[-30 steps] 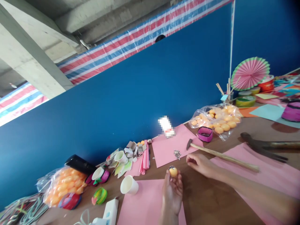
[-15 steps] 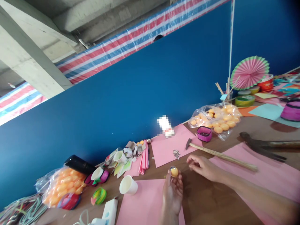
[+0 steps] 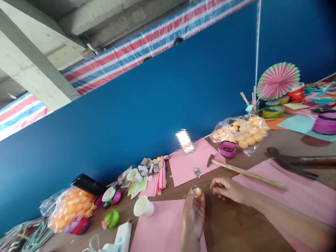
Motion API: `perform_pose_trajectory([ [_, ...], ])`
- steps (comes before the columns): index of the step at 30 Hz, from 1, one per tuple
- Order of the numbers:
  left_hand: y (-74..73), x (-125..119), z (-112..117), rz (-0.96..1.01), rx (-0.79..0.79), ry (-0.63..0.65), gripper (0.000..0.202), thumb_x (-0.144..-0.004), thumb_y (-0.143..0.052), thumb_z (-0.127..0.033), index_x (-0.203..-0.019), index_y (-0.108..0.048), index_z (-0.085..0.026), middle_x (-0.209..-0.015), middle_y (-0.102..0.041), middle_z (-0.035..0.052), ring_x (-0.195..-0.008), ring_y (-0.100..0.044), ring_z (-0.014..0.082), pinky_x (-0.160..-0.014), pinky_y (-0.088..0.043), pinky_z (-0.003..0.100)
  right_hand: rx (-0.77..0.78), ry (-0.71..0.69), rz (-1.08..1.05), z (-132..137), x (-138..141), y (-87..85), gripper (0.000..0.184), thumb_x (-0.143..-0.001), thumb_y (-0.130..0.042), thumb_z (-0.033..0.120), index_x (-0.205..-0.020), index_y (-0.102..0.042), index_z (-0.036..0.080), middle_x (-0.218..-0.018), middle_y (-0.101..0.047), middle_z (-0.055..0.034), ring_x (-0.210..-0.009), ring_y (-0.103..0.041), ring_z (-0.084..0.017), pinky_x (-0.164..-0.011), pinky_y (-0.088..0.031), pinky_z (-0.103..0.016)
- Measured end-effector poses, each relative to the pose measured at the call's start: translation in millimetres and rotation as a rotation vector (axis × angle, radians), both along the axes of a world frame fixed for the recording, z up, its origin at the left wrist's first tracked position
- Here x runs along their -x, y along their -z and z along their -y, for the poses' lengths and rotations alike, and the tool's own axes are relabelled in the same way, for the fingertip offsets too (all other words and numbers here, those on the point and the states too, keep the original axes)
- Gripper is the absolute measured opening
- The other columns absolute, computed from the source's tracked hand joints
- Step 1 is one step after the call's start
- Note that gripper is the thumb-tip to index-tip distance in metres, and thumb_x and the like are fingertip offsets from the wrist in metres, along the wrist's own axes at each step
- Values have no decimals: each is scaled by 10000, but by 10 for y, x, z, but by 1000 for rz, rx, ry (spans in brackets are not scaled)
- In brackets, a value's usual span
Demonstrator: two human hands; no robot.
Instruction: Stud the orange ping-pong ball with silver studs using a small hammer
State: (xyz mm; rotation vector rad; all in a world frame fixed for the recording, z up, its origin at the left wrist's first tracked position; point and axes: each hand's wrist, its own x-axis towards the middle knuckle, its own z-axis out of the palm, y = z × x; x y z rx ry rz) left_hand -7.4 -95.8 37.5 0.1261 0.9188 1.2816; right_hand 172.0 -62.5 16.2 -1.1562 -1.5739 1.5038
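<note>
My left hand (image 3: 193, 215) is raised over the wooden table (image 3: 231, 224), its fingertips closed on a small orange ball (image 3: 196, 191) with a shiny metal piece on top. My right hand (image 3: 229, 189) rests on the table just to the right of the ball, fingers curled in a loose pinch; whether anything is in them I cannot make out. A small pile of metal tacks (image 3: 197, 171) lies on a pink paper sheet (image 3: 187, 164) beyond the hands. A slim hammer (image 3: 246, 172) lies beside my right hand.
A bag of orange balls (image 3: 243, 134) and a pink tape roll (image 3: 228, 148) sit at the back right. Another bag of balls (image 3: 69, 206), paper cups (image 3: 143, 207), scraps and a glue bottle (image 3: 120, 238) lie left. A claw hammer (image 3: 294, 161) and paper fan (image 3: 278, 80) stand right.
My right hand has drawn slightly closer to the ball. My left hand has turned the ball a little, keeping its hold.
</note>
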Motion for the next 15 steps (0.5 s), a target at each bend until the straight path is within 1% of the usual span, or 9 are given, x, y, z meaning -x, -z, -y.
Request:
perform_pose_trajectory([
  [2,-10,-6,7,-6,-15,3,187,-708,-634,-159,-880,-589,-103,-851,-671,103,-799,-645,152,-782,-515,256,-20,11,12,3,-1,-3,144,-753,-516,295,-823,-540,172,-675,-582,2,-543,-514,-93,-466,-412,-192],
  [5,-29,-17,17,-26,-56,21,186,-698,-641,-141,-873,-591,-102,-844,-669,95,-785,-644,141,-787,-509,252,-50,38,19,19,10,-60,104,-745,-515,259,-798,-533,171,-629,-545,22,-536,-500,-87,-479,-407,-193],
  [10,-46,-35,33,-31,-74,17,191,-713,-623,-140,-897,-595,-99,-870,-660,92,-808,-635,139,-792,-506,256,-67,68,-14,62,59,-193,106,-756,-509,265,-810,-522,174,-632,-548,26,-541,-493,-86,-492,-405,-197],
  [15,-65,-63,45,-54,-69,27,203,-719,-619,-152,-918,-595,-113,-890,-661,88,-790,-635,128,-749,-512,235,-77,96,-30,82,106,-208,149,-755,-524,301,-822,-532,168,-699,-594,-3,-569,-512,-96,-489,-404,-198],
])
